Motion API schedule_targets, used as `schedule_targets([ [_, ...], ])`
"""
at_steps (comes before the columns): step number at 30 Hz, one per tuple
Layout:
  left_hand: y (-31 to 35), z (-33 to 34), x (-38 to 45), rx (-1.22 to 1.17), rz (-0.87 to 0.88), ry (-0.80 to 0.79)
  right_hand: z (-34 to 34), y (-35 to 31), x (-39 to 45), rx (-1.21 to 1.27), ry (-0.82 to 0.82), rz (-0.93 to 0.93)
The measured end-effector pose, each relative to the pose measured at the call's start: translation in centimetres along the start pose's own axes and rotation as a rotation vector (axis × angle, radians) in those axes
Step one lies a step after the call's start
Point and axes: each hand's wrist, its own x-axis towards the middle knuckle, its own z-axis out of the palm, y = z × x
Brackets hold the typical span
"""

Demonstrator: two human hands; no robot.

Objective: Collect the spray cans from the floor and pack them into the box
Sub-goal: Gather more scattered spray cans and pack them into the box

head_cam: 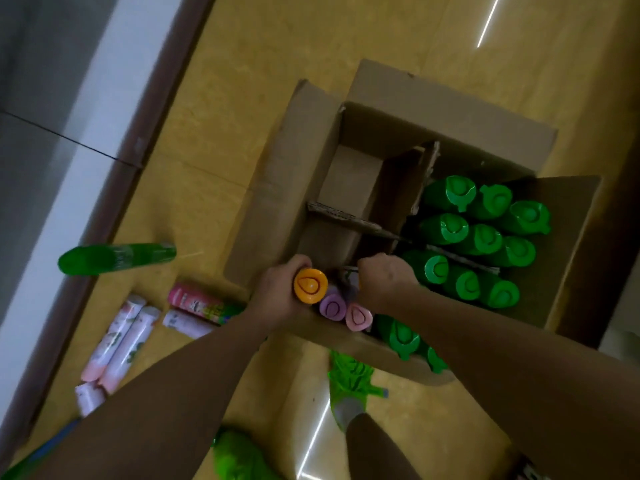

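An open cardboard box (450,119) with cardboard dividers stands on the yellow floor. Several green-capped spray cans (485,237) stand upright in its right half. At the near left corner a purple-capped can (333,307) and a pink-capped can (358,317) stand side by side. My left hand (277,289) grips an orange-capped can (310,285) upright over that corner. My right hand (384,282) is curled just right of it, over the box's near edge; what it holds is hidden.
On the floor to the left lie a green can (116,258), a pink can (197,301) and several white floral cans (121,341). A wall with a dark baseboard (114,174) runs along the left. My green shoes (349,379) stand near the box.
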Motion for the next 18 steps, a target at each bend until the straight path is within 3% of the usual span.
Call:
schedule_targets([
  [9, -4.1, 3.0, 2.6, 0.072, 0.139, -0.134, 2.3, -0.4, 3.4, 0.044, -0.054, 0.046],
  [18, -5.5, 3.0, 3.7, 0.161, 0.093, -0.352, 5.7, -0.4, 5.2, 0.051, -0.119, 0.106],
])
